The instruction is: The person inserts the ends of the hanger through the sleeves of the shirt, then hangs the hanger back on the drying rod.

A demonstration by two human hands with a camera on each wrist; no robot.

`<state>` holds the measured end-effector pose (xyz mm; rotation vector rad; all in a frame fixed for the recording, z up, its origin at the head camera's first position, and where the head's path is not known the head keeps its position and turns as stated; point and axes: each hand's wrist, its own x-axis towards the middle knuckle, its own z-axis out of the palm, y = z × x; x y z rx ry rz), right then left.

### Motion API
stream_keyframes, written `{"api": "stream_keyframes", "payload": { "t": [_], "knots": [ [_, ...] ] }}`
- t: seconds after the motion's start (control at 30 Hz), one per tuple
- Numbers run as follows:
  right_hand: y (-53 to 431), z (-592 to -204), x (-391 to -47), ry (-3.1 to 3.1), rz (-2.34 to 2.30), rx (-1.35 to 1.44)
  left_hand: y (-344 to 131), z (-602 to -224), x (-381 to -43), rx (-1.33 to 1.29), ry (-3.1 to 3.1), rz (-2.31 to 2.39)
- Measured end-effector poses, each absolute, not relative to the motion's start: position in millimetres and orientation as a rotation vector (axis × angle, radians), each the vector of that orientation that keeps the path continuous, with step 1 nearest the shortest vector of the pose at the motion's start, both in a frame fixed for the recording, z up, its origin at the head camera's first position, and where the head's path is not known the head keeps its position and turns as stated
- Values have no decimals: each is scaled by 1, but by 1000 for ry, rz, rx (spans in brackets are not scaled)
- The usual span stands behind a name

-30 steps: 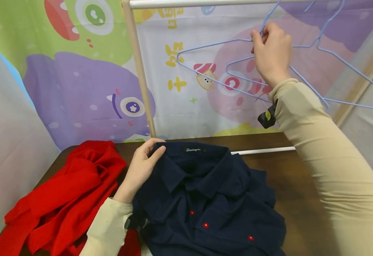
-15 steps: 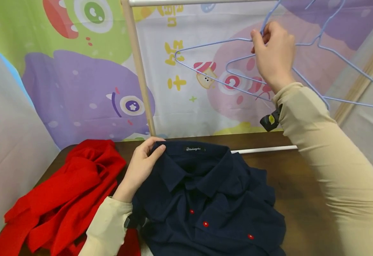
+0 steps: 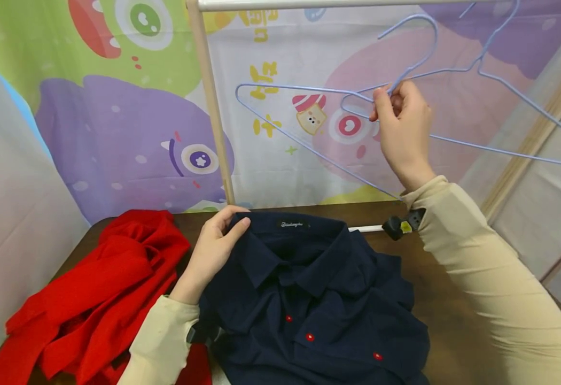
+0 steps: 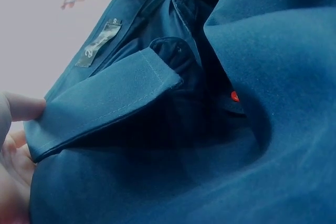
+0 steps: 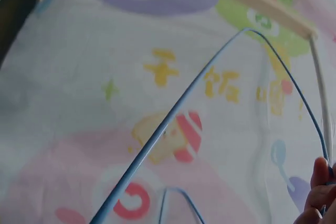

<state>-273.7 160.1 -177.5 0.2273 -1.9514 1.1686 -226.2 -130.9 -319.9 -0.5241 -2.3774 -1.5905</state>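
My right hand (image 3: 403,131) pinches a light blue wire hanger (image 3: 304,87) at the base of its hook, in front of the rack. The hook is free below the white rail, and one shoulder of the hanger fills much of the right wrist view. My left hand (image 3: 213,251) grips the collar of a navy shirt (image 3: 271,305) with red buttons, thumb on top of the cloth. The shirt lies on the table with its neck opening away from me; the left wrist view shows its label (image 4: 100,43) inside the collar.
A second blue hanger (image 3: 526,96) hangs at the right from the white rail (image 3: 309,4). A red garment (image 3: 98,283) lies crumpled on the brown table (image 3: 453,299) at left. A wooden post (image 3: 213,107) and a printed cloth (image 3: 131,123) stand behind.
My right hand has moved down and taken the hanger's hook off the rail; the hanger now sits lower and further left. The left hand and shirt have stayed in place.
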Motion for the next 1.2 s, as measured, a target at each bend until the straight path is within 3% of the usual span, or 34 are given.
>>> {"api": "stream_keyframes", "payload": {
  "t": [0.37, 0.73, 1.2],
  "knots": [
    [145, -193, -248, -1617, 1691, 535, -130, -320, -223, -509, -2387, -1580],
    [135, -183, -222, -1495, 1611, 733, -131, -319, -223, -514, -2379, -1590],
    [122, -166, -203, -1095, 2001, 662, -130, -317, -221, -538, -2372, -1615]
  ]
}}
